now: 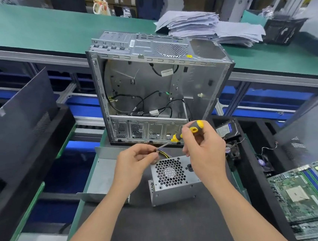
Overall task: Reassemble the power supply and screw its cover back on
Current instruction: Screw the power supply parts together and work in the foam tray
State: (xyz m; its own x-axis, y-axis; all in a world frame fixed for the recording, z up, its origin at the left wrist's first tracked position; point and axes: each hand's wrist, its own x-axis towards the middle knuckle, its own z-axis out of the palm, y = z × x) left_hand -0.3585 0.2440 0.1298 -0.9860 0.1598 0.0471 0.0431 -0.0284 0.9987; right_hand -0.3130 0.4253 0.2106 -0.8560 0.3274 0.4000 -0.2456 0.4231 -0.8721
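Observation:
The silver power supply (171,179) stands on the black mat with its honeycomb fan grille facing me and yellow wires behind its top. My right hand (202,151) grips a yellow-and-black screwdriver (189,130) above it, the shaft slanting down to the left. My left hand (136,159) pinches at the shaft's tip with thumb and fingers; whether a screw sits there is too small to tell. A grey metal cover plate (101,176) lies to the left of the power supply, partly under my left forearm.
An open, stripped computer case (151,90) stands just behind the hands. A hard drive (226,129) and a small fan (233,150) lie to the right. A motherboard (314,192) sits at the lower right. Dark side panels lean at both sides. Stacked papers (203,24) rest on the green bench.

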